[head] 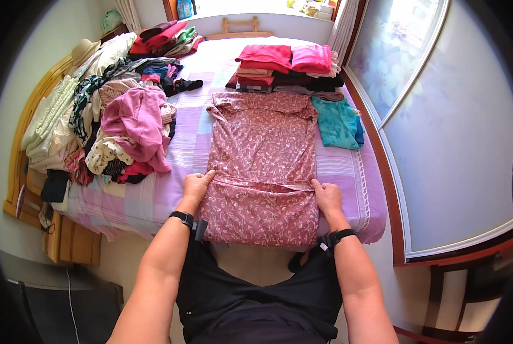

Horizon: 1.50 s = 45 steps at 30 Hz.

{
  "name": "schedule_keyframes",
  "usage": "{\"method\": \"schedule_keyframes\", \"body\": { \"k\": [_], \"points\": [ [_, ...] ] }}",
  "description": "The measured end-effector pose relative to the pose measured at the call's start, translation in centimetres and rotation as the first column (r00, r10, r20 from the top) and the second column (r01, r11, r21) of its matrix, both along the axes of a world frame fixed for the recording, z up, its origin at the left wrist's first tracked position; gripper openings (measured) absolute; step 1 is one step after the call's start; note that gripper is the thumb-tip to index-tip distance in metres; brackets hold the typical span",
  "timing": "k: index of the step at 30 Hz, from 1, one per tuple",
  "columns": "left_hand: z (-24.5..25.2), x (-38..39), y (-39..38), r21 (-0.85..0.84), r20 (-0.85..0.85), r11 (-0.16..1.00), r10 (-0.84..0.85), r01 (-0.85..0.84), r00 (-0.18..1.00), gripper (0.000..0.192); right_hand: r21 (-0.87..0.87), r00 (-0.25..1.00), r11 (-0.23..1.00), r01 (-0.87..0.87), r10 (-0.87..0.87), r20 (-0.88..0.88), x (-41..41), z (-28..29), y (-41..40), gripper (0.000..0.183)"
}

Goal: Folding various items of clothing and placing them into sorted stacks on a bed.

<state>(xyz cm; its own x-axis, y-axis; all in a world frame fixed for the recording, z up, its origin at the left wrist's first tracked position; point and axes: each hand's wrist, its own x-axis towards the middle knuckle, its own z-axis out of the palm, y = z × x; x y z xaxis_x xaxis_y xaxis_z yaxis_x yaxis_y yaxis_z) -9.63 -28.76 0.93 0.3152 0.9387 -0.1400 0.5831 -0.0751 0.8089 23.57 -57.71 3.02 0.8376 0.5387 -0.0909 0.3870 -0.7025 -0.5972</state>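
Observation:
A dusty-pink garment with a pale floral print point(263, 142) lies spread on the bed, its near end turned up over itself. My left hand point(197, 185) pinches the left end of the turned edge between thumb and fingers. At the right end of that same edge, my right hand point(326, 195) grips the cloth. The edge gapes a little between the hands. The garment's far end reaches the folded stacks, and its near end lies at the bed's front edge. Both wrists wear black straps.
Folded red and pink clothes point(265, 58) stand in stacks beyond the garment. A folded turquoise garment point(336, 122) lies to its right. A loose heap with a pink top point(136, 122) covers the bed's left side. Sliding wardrobe doors point(454, 142) flank the bed at right.

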Motion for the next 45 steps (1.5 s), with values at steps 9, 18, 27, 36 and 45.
{"method": "schedule_keyframes", "body": {
  "k": [9, 18, 27, 36, 45],
  "points": [
    [0.2, -2.7, -0.8, -0.216, 0.232, 0.954, -0.156, 0.207, 0.960, 0.039, 0.239, 0.988, 0.960, -0.147, 0.154, -0.015, -1.3, 0.9, -2.3, 0.062],
    [5.8, 1.7, -6.6, 0.383, -0.148, 0.922, 0.004, 0.054, 0.989, 0.047, 0.104, 0.942, 0.992, -0.068, 0.030, 0.333, -5.8, 3.7, -1.5, 0.055],
    [6.9, 5.1, -8.4, 0.496, -0.322, 0.629, -0.508, 0.599, 0.799, 0.022, 0.113, 0.748, 0.864, -0.490, 0.351, 0.564, -6.0, 4.1, 1.1, 0.018],
    [6.4, 6.4, -7.6, 0.438, -0.181, 0.682, -0.571, 0.585, 0.801, 0.010, 0.236, 0.785, 0.829, -0.506, 0.330, 0.524, -4.0, 3.1, 2.2, 0.006],
    [5.8, 6.2, -4.9, 0.290, 0.054, 0.769, -0.608, 0.570, 0.792, 0.016, 0.276, 0.804, 0.820, -0.502, 0.324, 0.498, -1.6, 1.5, 3.1, 0.010]
  ]
}}
